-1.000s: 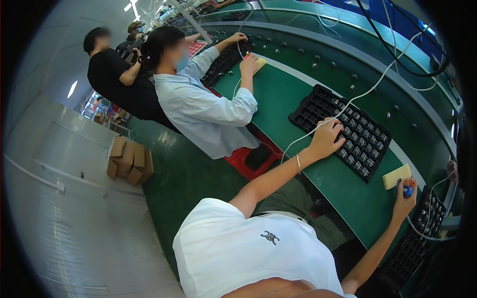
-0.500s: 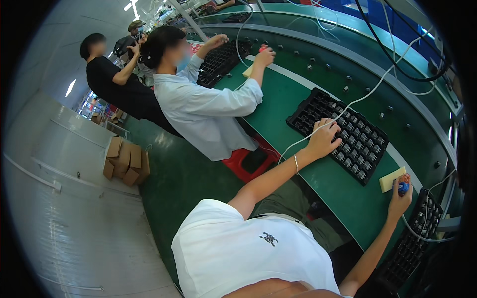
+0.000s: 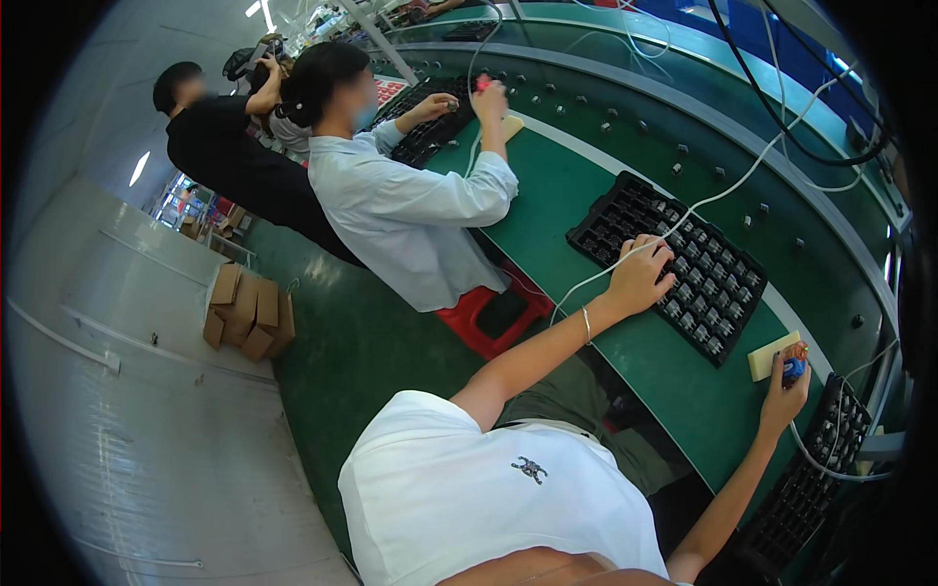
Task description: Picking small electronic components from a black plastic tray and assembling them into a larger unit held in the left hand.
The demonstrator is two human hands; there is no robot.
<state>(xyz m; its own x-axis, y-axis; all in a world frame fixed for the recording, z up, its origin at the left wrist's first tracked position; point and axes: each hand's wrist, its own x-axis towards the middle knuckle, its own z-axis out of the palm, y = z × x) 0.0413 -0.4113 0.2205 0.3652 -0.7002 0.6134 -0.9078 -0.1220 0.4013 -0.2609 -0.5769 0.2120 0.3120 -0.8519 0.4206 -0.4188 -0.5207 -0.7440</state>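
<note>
the blue tool (image 3: 793, 368) sits within the curled fingers of the right hand (image 3: 784, 391), gripped there, just beside the pale block (image 3: 768, 358). left of these, the black tray (image 3: 596, 227) lies under the fingertips of the left hand (image 3: 640, 276); whether they pinch a part, i cannot tell. a white cable (image 3: 750, 168) crosses above the tray, over the green bench (image 3: 640, 371).

Co-worker's hands (image 3: 490, 101) have drawn closer together again — black-clad person's forearm (image 3: 262, 96) has risen
</note>
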